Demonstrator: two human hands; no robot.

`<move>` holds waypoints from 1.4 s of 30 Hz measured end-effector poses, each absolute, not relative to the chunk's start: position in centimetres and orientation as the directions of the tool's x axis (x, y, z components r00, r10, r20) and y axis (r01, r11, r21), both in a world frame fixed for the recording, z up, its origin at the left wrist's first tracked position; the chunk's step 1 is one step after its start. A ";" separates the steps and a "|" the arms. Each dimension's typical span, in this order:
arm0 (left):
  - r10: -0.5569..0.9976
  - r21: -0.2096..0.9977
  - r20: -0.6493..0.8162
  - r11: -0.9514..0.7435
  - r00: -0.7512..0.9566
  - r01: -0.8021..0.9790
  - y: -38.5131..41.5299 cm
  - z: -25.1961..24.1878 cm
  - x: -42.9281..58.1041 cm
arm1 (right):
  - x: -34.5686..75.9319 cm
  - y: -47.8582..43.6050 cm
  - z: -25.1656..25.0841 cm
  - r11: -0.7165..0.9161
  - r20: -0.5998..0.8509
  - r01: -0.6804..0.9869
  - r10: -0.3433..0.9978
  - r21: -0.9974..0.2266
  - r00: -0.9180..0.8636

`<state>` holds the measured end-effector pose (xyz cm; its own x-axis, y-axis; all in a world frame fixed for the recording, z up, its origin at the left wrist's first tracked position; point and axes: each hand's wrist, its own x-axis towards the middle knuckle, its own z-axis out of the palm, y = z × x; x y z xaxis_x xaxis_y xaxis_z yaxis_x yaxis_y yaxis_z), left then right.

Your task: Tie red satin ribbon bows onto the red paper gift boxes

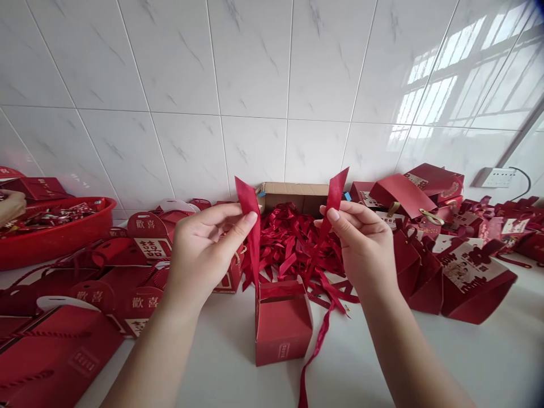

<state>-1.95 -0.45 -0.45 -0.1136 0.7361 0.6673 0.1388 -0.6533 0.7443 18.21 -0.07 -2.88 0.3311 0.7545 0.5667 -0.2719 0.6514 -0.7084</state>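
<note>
A small red box [284, 326] stands on the white table in the middle, with a red ribbon [254, 249] rising from its top. My left hand [208, 243] pinches one end of this ribbon between thumb and fingers, above the box's left side. Up and to the right of the box, my right hand [365, 238] pinches a ribbon end [335, 195] in the same way. Both ribbon tips point upward past the fingers. Another strip of ribbon [317, 345] lies along the box's right side toward the near edge.
Behind the box, a cardboard carton [293, 188] spills many red ribbons. Red gift boxes crowd the left [55, 351] and right [476, 277]. A red basin [96, 229] of wrapped sweets stands far left, with another person's hand [12, 207] over it. A tiled wall rises behind.
</note>
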 end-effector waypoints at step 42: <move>0.656 0.668 0.736 -0.744 -0.169 0.024 -0.2 -1.0 -0.8 | 18.1 -0.6 -2.3 0.482 0.437 -0.452 0.875 -0.751 0.209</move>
<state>-0.82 -0.20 -0.97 -0.1691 0.6556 0.7359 0.0236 -0.7438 0.6680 18.14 -0.65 -2.31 0.2087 0.8752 0.4365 -0.4518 0.4821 -0.7506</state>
